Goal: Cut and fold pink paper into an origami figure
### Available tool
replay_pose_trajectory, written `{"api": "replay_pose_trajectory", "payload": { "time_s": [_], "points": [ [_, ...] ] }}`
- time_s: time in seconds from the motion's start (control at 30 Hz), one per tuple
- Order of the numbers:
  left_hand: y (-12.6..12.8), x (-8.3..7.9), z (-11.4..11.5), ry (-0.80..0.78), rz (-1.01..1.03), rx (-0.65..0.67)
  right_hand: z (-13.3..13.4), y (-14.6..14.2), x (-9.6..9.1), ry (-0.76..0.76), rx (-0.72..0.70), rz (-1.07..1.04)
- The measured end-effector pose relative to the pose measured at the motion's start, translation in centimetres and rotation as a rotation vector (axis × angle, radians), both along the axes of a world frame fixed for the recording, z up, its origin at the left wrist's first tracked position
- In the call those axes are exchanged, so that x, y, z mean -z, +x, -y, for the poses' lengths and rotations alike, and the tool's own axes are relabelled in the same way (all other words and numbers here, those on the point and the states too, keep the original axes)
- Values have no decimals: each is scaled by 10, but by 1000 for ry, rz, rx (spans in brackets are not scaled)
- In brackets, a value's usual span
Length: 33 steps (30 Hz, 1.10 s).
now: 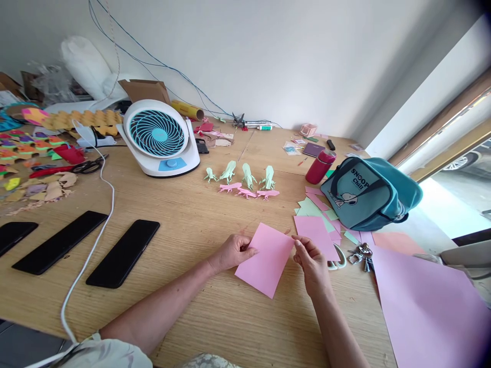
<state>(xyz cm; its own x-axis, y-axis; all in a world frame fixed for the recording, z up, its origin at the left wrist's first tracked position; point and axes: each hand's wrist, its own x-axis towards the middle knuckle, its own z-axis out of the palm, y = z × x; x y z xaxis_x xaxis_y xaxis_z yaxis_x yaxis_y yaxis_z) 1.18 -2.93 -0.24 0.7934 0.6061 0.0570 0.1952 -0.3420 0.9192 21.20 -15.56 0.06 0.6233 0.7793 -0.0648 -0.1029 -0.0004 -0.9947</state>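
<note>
A small pink sheet of paper (266,260) is held between my two hands, tilted above the wooden table. My left hand (235,252) pinches its left edge, thumb on top. At the upper right corner, the thumb and fingertips of my right hand (311,263) close on the paper. Beyond my hands stand several light green folded paper figures (248,176), with pink folded paper figures (245,192) lying in front of them. Another pink sheet (315,236) lies right of my right hand, partly over the white handles of scissors (338,258).
A white fan (158,135) stands at the back left, near a white cable (95,237) and black phones (123,253). To the right are a red bottle (320,166), a teal bag (370,194), keys (362,254) and a large pink sheet (429,306).
</note>
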Motion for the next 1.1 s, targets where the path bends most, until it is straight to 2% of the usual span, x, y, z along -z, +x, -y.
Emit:
{"api": "replay_pose_trajectory", "payload": {
  "time_s": [0.1, 0.3, 0.5, 0.8, 0.97, 1.1],
  "points": [
    [0, -1, 1, -4, 2, 8, 0, 0, -1, -15, -36, 35],
    [0, 0, 0, -5, 0, 5, 3, 6, 2, -20, 18, 80],
    [0, 1, -1, -2, 5, -1, 1, 0, -1, -57, -149, 127],
    [0, 4, -1, 1, 23, -30, 3, 5, 1, -74, -66, 190],
    [0, 4, -1, -3, 34, -45, 1, -1, 0, -75, -220, 211],
    [1, 5, -1, -6, 42, -61, 1, 2, 3, -87, -227, 244]
  ]
}}
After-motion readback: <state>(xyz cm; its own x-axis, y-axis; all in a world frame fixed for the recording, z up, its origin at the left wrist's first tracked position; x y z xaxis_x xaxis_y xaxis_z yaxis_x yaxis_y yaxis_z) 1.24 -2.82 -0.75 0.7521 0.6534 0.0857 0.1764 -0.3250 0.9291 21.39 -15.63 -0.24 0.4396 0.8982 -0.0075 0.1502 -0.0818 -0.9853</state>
